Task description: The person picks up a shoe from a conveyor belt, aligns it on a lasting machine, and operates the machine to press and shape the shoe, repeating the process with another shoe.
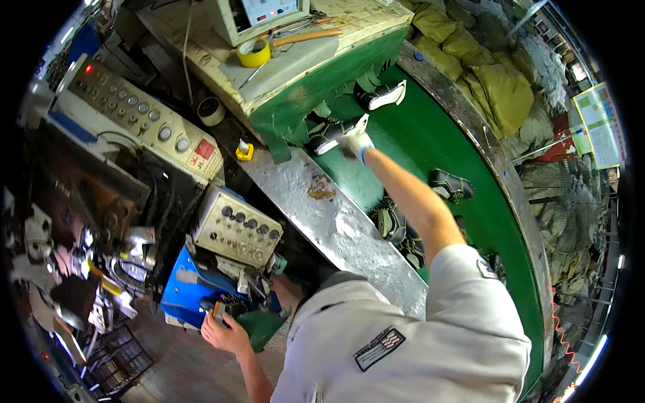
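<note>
Shirt in pale grey lies nearest us, its arms spread wide because two stations are reached at once. At lower left, the left hand curls its fingers at a small orange-edged piece on the blue machine; we cannot tell whether it grips that piece or only steadies against it. Just beyond sits a control box, presumably placed there to keep its knobs handy. Across the metal ledge, the right hand meets a black-and-white shoe on the green belt; glare hides how far its fingers close. Farther along, we see a yellow tape roll and a wooden-handled tool on the bench, probably parked clear of the belt.
</note>
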The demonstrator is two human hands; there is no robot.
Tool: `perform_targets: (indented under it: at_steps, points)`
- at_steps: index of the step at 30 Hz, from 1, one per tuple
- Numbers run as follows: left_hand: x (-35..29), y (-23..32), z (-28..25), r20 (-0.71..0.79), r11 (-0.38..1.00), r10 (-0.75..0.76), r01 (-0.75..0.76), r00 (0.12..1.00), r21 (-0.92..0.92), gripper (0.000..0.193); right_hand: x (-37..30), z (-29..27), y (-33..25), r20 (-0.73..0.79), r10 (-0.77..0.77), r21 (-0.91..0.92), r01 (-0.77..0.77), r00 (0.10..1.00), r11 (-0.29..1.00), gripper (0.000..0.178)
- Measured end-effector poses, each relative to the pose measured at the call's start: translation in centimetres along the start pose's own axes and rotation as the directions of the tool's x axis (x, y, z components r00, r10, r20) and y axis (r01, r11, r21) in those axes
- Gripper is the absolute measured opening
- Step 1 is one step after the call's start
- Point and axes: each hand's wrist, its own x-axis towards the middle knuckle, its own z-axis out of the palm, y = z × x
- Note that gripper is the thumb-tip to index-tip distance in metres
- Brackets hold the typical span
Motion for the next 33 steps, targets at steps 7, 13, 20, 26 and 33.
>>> perform_targets:
  at_steps: [7,13,20,26,33]
  points:
    - [-0.5,-0.5,0.4,0.101,0.991,-0.068,0.055,0.993,0.125,0.037,11.4,4.3,10.2,0.047,0.317,0.165,-0.321,0.947,0.933,0.084]
    - [-1.6,-1.0,1.5,0.101,0.987,-0.133,0.122,0.986,0.104,0.032,14.7,9.6,6.2,-0.445,0.442,0.269,-0.354,0.779,0.896,0.11]
    - [-1.1,-0.6,1.5,0.063,0.995,-0.082,0.078,0.995,0.06,0.033,2.4,4.9,10.2,0.276,-0.101,0.878,-0.209,0.956,0.43,0.03]
    - [6.4,1.7,-0.5,0.48,0.569,-0.332,0.578,0.812,-0.585,0.019,-19.1,10.7,6.6,0.715,-0.335,0.687,-0.706,0.613,0.175,0.061]
    - [15.9,-0.6,-1.2,0.706,-0.057,-0.104,0.704,0.701,-0.708,0.041,-32.9,22.8,2.3,0.883,-0.157,0.394,-0.516,0.443,0.761,0.043]
